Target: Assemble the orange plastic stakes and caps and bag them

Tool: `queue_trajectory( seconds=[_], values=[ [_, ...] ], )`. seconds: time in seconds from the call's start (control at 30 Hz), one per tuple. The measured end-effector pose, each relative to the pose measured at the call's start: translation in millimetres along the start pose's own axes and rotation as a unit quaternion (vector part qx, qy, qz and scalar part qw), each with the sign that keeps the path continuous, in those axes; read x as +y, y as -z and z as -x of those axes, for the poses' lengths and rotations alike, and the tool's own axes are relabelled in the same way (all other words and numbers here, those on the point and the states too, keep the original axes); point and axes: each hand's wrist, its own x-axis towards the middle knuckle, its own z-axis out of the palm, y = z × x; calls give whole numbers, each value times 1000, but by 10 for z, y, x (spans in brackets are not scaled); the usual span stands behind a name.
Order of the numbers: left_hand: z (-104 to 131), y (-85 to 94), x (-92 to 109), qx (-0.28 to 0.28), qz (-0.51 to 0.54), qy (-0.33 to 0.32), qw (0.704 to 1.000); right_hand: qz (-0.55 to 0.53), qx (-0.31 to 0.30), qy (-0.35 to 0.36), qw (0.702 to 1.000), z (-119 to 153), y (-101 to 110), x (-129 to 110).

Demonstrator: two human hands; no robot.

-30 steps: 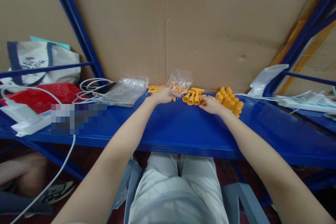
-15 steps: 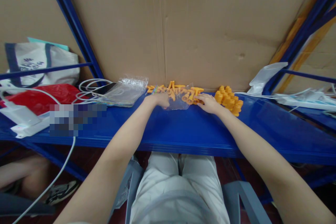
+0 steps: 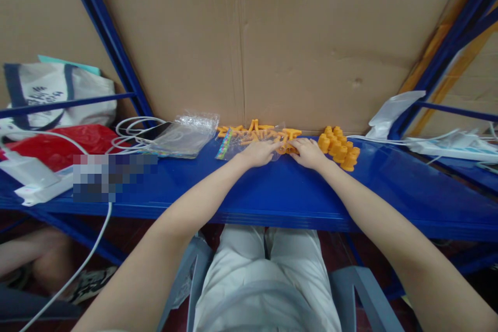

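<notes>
Orange plastic pieces (image 3: 265, 127) lie in a loose row on the blue shelf (image 3: 272, 192), against the cardboard. My left hand (image 3: 260, 153) rests over a clear plastic bag (image 3: 233, 146) with a colourful edge, its fingers reaching to the near orange pieces. From the right, my right hand (image 3: 305, 152) touches the same orange pieces with bent fingers. Whether either hand grips a piece is too small to tell. Just right of my right hand stands a cluster of orange cone-like parts (image 3: 339, 148).
Stacked clear bags (image 3: 187, 137) and white cables lie at the left, beside a red bag (image 3: 78, 142) and a white power strip (image 3: 46, 184). Another power strip (image 3: 455, 144) is at the right. A person's leg (image 3: 42, 254) shows at the lower left.
My left hand has moved right across the clear bag to the orange pieces near my right hand. The bag's colourful edge is now uncovered. My right hand has barely moved.
</notes>
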Motion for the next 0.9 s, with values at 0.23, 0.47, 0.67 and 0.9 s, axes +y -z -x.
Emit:
queue_trajectory(
  seconds=[0.23,0.47,0.67,0.9],
  values=[
    [-56,-182,11,-17,1,-29,999,40,-5,-18,999,-8,-10,-87],
    [-71,-180,14,-21,-1,-30,999,4,-19,-31,999,-29,-67,-44],
    [-63,-167,14,-31,0,-19,999,-7,-3,-28,1000,-38,-93,-51],
    [-57,-189,-6,-22,0,-23,1000,-5,20,-32,999,-37,-95,-86]
  ],
)
